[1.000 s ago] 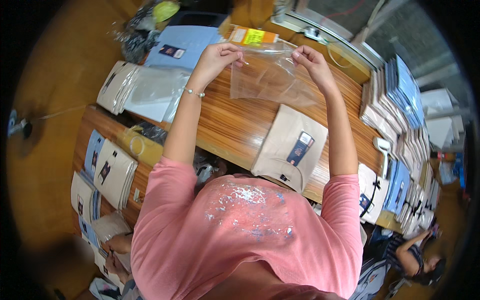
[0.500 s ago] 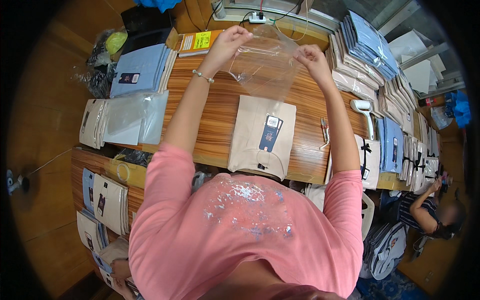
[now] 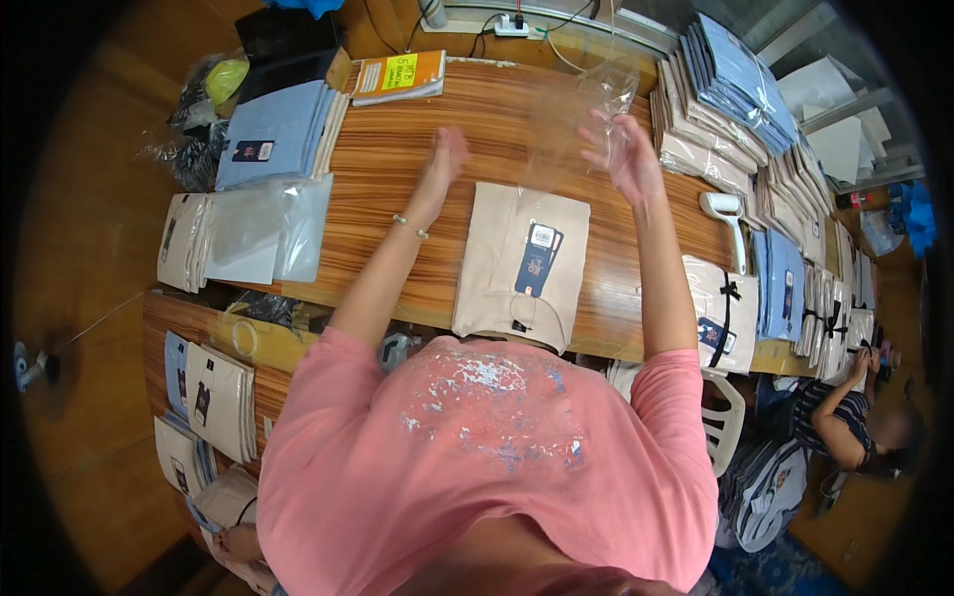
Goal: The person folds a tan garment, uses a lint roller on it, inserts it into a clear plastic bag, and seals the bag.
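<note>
A folded beige garment (image 3: 487, 238) lies on the striped wooden table in front of me, with a dark blue hang tag (image 3: 538, 266) and a white label on top. My left hand (image 3: 444, 164) is raised above the table left of the garment, its fingers stretched out, slightly blurred and holding nothing. Up and to the right, my right hand (image 3: 630, 164) has its fingers spread against a clear plastic bag (image 3: 611, 87). The bag is see-through and smeared by motion, its lower part reaching toward the garment's top edge. Whether the fingers grip it is unclear.
Stacks of wrapped beige garments (image 3: 686, 119) and blue ones (image 3: 740, 79) stand at the right, beside a white lint roller (image 3: 733, 226). Left are blue garments (image 3: 273, 129), clear plastic sleeves (image 3: 303, 238) and an orange notebook (image 3: 422, 74). Another person (image 3: 840, 412) sits at far right.
My left hand has let go of the bag and moved down. My right hand has opened from a pinch and dropped slightly; the bag has shifted right with it.
</note>
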`<state>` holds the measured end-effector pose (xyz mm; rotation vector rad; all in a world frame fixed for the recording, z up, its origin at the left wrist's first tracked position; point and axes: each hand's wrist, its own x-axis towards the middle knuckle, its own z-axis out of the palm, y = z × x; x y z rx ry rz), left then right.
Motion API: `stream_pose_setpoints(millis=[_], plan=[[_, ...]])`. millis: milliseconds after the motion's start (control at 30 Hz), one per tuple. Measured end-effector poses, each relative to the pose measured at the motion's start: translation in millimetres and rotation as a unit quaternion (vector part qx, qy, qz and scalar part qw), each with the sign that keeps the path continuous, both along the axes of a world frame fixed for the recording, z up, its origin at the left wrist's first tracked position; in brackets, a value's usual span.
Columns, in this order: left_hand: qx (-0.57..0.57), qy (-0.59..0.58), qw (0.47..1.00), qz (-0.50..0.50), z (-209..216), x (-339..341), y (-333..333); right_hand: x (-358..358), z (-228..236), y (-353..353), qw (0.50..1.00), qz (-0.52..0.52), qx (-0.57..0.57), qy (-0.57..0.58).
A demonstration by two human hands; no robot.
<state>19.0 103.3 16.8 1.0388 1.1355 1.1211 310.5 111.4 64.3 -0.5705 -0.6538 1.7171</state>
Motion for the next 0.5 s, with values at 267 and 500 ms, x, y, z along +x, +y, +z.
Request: stream_pose_setpoints(millis=[267,500], plan=[[-0.24,-0.276,0.904,-0.222,-70,43,-8,6,-28,-11,0.994,0.039,0.043,-0.092],[-0.199,-0.149,0.965,-0.08,-58,33,1,34,-59,-40,0.97,-0.025,-0.171,-0.169]])
